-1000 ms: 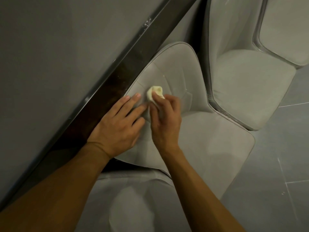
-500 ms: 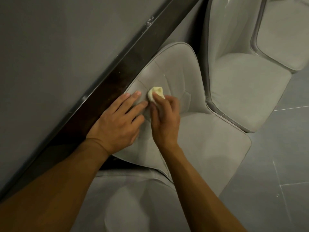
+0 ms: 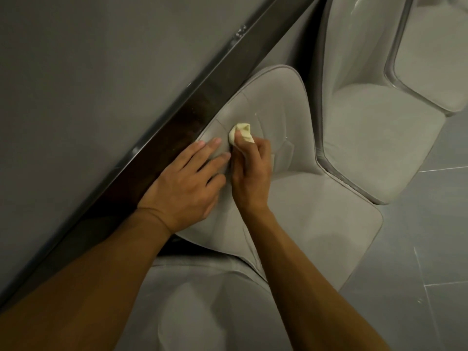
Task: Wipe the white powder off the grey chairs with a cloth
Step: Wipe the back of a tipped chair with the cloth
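Grey chair [image 3: 278, 102]: right grip [image 3: 250, 173] is clenched on a pale yellow cloth [image 3: 241, 131], pressing it to the upper backrest, near the dark desk [image 3: 164, 148] edge. Left grip [image 3: 187, 183] is released, fingers flat on the backrest just left of the cloth. Faint white powder [image 3: 256, 114] flecks sit right of the cloth.

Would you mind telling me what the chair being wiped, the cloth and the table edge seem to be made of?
Chair: matte grey fabric, probably suede-like, with stitched seams and piping.
Cloth: soft pale yellow textile, bunched in folds.
Table edge: dark glossy band, perhaps lacquered wood or metal; it shows highlights.
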`<move>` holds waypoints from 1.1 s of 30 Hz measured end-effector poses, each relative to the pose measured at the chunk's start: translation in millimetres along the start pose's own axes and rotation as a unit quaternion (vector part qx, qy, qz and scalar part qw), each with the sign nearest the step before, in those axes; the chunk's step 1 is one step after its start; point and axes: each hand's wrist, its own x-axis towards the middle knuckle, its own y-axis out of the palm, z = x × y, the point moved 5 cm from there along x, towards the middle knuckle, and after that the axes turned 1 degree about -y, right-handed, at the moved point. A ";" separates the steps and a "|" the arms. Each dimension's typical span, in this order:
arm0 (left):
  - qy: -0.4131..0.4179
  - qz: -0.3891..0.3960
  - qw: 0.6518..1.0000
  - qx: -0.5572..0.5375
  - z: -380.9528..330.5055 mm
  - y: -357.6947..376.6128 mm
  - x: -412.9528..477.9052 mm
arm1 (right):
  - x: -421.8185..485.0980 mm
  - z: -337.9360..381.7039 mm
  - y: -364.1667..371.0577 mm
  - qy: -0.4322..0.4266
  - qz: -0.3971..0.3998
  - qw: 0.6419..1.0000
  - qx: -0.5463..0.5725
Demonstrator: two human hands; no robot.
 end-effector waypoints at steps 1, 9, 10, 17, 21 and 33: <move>0.001 -0.004 1.000 -0.001 -0.3 -0.3 0.0 | -2.7 -8.9 -0.4 0.002 0.005 1.000 -0.009; 0.004 -0.001 1.000 -0.009 -1.1 -0.4 -0.3 | -3.7 -33.5 -29.3 0.104 -0.020 0.992 -0.068; 0.001 -0.005 1.000 -0.009 -0.9 -0.7 0.0 | 5.2 -18.5 -31.1 0.058 -0.033 0.996 -0.053; 0.007 -0.008 1.000 -0.003 -0.6 1.1 -2.0 | 34.9 -25.0 -14.2 0.024 -0.036 0.995 -0.095; 0.007 -0.008 1.000 -0.007 -0.9 1.0 -0.6 | 26.3 -45.7 -16.0 0.130 -0.049 0.987 -0.084; 0.007 -0.024 1.000 0.004 0.3 1.1 -1.8 | -14.1 -90.7 -11.9 0.302 0.035 0.947 -0.102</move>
